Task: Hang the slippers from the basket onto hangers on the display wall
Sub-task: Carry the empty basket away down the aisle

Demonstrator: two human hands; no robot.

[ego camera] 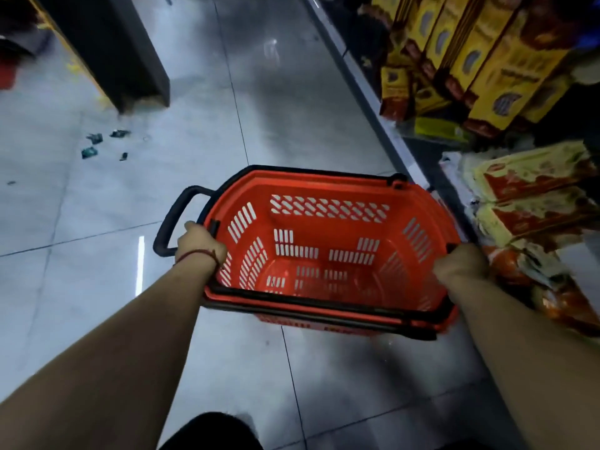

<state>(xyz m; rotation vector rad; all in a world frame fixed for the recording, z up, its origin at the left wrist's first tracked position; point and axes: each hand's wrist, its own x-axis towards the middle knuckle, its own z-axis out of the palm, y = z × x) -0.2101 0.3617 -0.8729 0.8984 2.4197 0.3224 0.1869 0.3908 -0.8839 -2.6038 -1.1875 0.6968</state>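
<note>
A red slotted plastic basket [328, 203] with black rim and a black pull handle [168, 219] hangs above the tiled floor in front of me. Its inside shows bare red plastic; no slippers are visible in it. My left hand [199, 243] grips the basket's left rim beside the handle; a red thread is tied round that wrist. My right hand [461, 263] grips the right rim, fingers curled over the edge. No hangers or display wall are in view.
A shelf unit [373, 89] runs along the right, stacked with yellow and red boxes [480, 60] and packets [532, 203], close to the basket's right side. A dark shelf base [123, 60] stands at the upper left. Small dark scraps [94, 146] lie on the grey tile floor.
</note>
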